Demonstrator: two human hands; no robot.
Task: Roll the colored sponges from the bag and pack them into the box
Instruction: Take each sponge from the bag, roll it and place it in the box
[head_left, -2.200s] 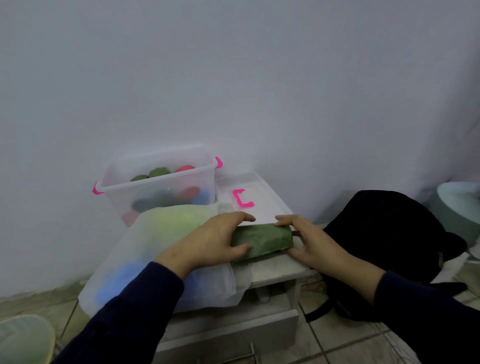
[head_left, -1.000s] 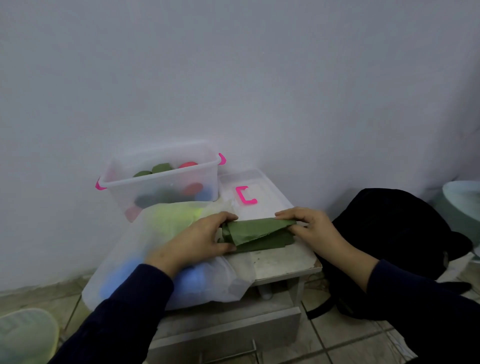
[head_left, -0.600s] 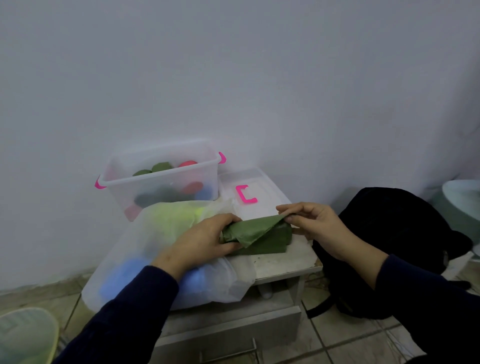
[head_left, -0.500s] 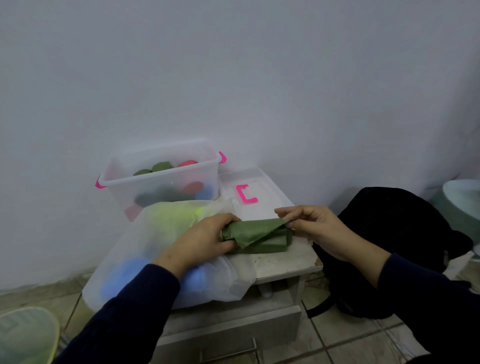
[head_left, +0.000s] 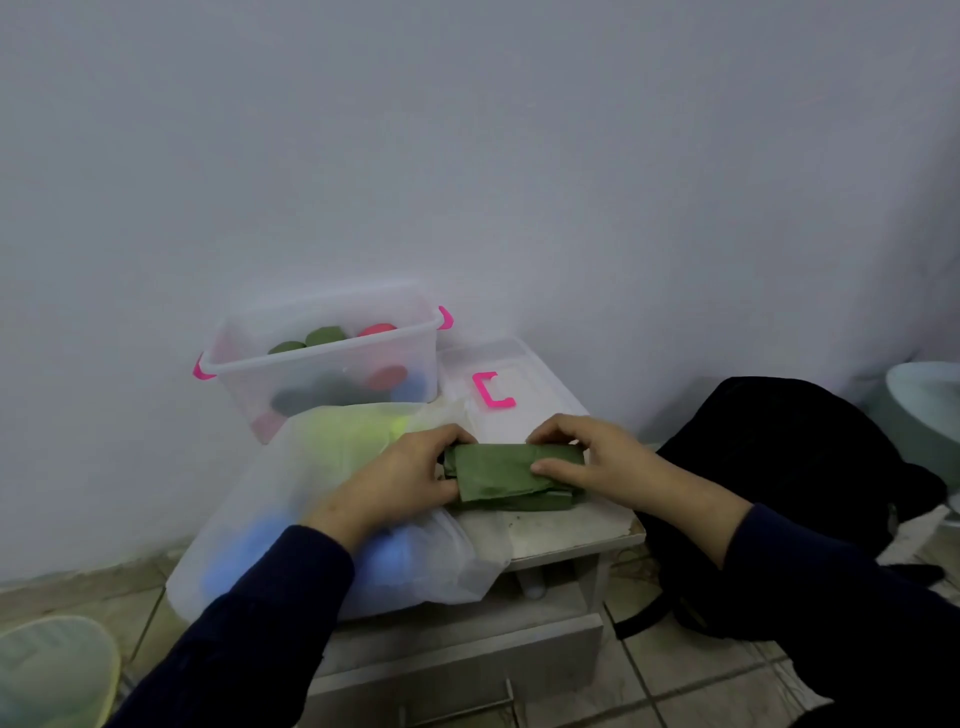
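Rolling the flat green sponge sheet (head_left: 511, 475) tightly would go best with even pressure from both ends as it lies on the small white table (head_left: 566, 530), beside the translucent white plastic bag (head_left: 332, 519). Left hand (head_left: 400, 478) and right hand (head_left: 597, 462) each pinch one end between curled fingers and thumb. Rolls inside the clear plastic box (head_left: 327, 364) blur through its wall, so their number is unclear.

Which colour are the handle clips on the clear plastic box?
Bright pink handle clips on the clear plastic box, seen best in the head view.
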